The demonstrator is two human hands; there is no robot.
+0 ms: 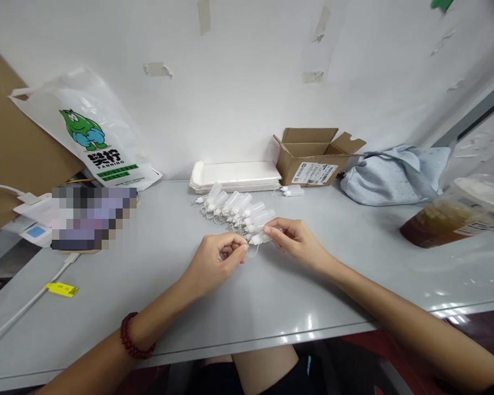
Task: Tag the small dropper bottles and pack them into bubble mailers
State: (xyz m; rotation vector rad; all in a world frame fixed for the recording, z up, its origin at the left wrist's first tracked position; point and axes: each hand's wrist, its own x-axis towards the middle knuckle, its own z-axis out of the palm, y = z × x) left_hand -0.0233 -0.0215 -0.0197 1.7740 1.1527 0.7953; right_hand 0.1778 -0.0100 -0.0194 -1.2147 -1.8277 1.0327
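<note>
Between thumb and fingers, my right hand (294, 241) holds a small translucent bottle (260, 238) with a white cap that points left. My left hand (218, 260) is closed in a pinch at the cap end, on a thin cord (253, 251) that loops down from the cap. Just behind my hands, several similar small bottles (230, 203) lie in a slanting row on the grey table (168, 296), with their cords tangled near the caps. Two more such bottles (293, 190) lie apart from the row, by the cardboard box.
A stack of white envelopes (236, 173) and an open cardboard box (313, 162) stand along the wall. To the right are a pale blue bag (395, 175) and a drink cup (444, 219). At left are a plastic bag (94, 131), a blurred-out device (93, 219) and a white cable (28, 304).
</note>
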